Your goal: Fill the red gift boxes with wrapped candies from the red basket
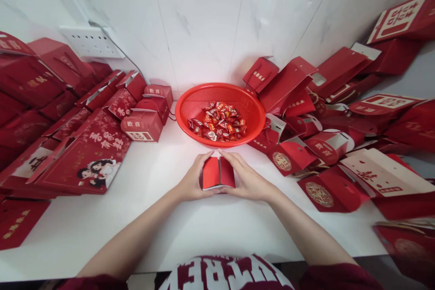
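Small red box (212, 173) gripped between left hand (193, 179) and right hand (248, 179), equally near both, mid-counter (204, 226), centre seam running front edge to back, long axis unclear, red basket (238, 94) just beyond toward the back edge.

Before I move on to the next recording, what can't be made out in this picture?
- Small red box, head view: the left hand and right hand cover its gripped sides.
- Wrapped candies, head view: most wrapper print is too small to read.
- Lower-right red box, head view: blurred, and cut off by the right edge.
- Shirt lettering, head view: cut off by the bottom edge.
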Motion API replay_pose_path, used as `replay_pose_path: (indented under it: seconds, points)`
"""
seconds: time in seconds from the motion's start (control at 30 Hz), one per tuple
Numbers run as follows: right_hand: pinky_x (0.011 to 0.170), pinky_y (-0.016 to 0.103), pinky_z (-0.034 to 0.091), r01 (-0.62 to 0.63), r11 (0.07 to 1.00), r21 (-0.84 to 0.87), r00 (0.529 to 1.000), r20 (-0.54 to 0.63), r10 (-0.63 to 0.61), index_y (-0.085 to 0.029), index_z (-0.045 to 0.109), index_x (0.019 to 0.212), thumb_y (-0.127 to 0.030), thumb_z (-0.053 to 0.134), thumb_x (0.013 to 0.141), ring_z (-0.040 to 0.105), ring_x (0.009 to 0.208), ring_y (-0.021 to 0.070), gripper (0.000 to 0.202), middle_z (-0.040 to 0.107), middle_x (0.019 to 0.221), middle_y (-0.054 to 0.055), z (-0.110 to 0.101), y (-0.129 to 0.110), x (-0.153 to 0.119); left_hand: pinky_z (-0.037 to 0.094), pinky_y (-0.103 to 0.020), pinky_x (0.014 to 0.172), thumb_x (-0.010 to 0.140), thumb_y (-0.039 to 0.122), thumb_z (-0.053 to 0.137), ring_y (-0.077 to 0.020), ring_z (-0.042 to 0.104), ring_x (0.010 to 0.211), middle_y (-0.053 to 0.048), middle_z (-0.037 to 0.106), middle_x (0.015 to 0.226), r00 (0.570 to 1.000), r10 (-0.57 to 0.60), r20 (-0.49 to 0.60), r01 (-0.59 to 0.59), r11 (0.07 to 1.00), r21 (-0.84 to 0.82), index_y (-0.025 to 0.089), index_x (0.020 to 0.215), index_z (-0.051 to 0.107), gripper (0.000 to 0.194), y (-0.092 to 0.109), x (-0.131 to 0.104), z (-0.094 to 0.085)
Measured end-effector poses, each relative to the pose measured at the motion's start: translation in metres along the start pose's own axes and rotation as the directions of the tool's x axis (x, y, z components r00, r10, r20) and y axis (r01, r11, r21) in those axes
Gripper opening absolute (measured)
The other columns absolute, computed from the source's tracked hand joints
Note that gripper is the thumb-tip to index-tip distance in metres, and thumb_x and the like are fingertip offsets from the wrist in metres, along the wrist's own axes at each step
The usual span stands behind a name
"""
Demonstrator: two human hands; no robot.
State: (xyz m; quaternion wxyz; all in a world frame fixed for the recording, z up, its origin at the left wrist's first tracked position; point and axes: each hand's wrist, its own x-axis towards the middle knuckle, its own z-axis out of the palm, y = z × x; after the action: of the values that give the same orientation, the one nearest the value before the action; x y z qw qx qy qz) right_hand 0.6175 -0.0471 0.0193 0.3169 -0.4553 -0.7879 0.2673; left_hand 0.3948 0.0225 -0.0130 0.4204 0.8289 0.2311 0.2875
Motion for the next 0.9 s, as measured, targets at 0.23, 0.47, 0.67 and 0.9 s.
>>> replay_pose_path:
  seconds: [0.23, 0.47, 0.67, 0.9]
  points:
    - [0.106, 0.044, 0.042, 0.095, 0.984, 0.148, 0.967, -0.25, -0.055, -0.026, 0.048, 0.135, -0.037, 0.073, 0.083, 0.047, 0.125, 0.0277, 0.058, 0.046, 0.132, 0.012, -0.006, 0.011, -0.011, 0.042, -0.051, 0.106, 0.067, 0.038, 0.085, -0.0322, 0.048, 0.124, -0.013, 0.039, 0.139, 0.999, 0.021, -0.03, -0.023, 0.996, -0.082, 0.028, 0.153, 0.019, 0.109, -0.013, 0.004, 0.004]
    - [0.093, 0.043, 0.044, 0.111, 0.99, -0.082, 0.978, -0.168, -0.124, -0.023, 0.063, 0.103, -0.015, 0.056, 0.091, 0.056, 0.094, 0.0226, 0.017, 0.059, 0.094, 0.006, -0.029, 0.026, -0.016, 0.039, -0.05, 0.108, 0.068, 0.036, 0.083, -0.0338, 0.044, 0.129, -0.014, 0.036, 0.143, 0.999, 0.014, -0.037, -0.016, 0.999, -0.046, 0.027, 0.154, 0.017, 0.108, -0.012, 0.002, 0.005]
    - [0.083, 0.035, 0.047, 0.065, 0.995, -0.077, 0.997, 0.055, -0.061, -0.023, 0.057, 0.115, -0.003, 0.05, 0.081, 0.057, 0.091, 0.0208, 0.04, 0.06, 0.099, 0.005, -0.018, 0.028, -0.016, 0.044, -0.051, 0.104, 0.07, 0.041, 0.08, -0.0333, 0.047, 0.125, -0.015, 0.039, 0.137, 0.997, 0.058, -0.046, -0.055, 0.997, 0.049, 0.025, 0.151, 0.023, 0.1, -0.011, 0.003, 0.003]
    - [0.078, 0.035, 0.044, 0.088, 0.971, -0.224, 0.996, 0.032, -0.083, -0.02, 0.053, 0.091, -0.009, 0.053, 0.077, 0.051, 0.082, 0.0217, 0.018, 0.054, 0.088, 0.005, -0.009, 0.026, -0.014, -0.007, -0.063, 0.118, 0.088, 0.035, 0.059, -0.0351, 0.028, 0.145, -0.01, 0.043, 0.151, 0.903, 0.294, 0.314, -0.425, 0.713, 0.558, 0.028, 0.144, 0.043, 0.059, 0.052, 0.015, -0.018]
